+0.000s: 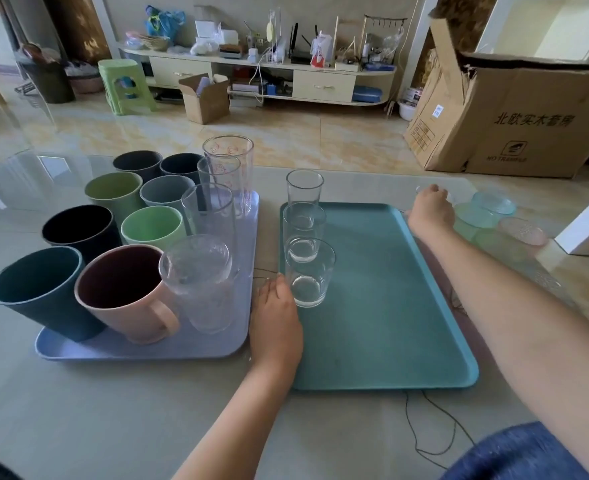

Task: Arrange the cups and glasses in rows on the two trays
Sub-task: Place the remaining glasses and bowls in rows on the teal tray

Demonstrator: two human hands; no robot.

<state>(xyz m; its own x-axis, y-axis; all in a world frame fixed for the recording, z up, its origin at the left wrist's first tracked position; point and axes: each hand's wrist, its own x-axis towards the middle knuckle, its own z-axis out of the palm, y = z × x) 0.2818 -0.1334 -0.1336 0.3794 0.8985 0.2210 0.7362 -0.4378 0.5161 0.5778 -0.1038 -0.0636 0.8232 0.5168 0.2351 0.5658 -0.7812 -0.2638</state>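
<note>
The left hand (276, 318) touches the nearest glass (309, 271) on the teal tray (390, 289); the right hand (430, 210), fingers curled, reaches a small glass (450, 197) on the worktop; it should start a second row

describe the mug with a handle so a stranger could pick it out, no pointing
Start at the lavender tray on the left of the table, crowded with cups. In its nearest row, between a dark teal cup and a textured clear glass, stands the pink mug. It alone shows a handle.

Bright daylight, tabletop (78, 410) glare, wide-angle edge distortion.
</note>
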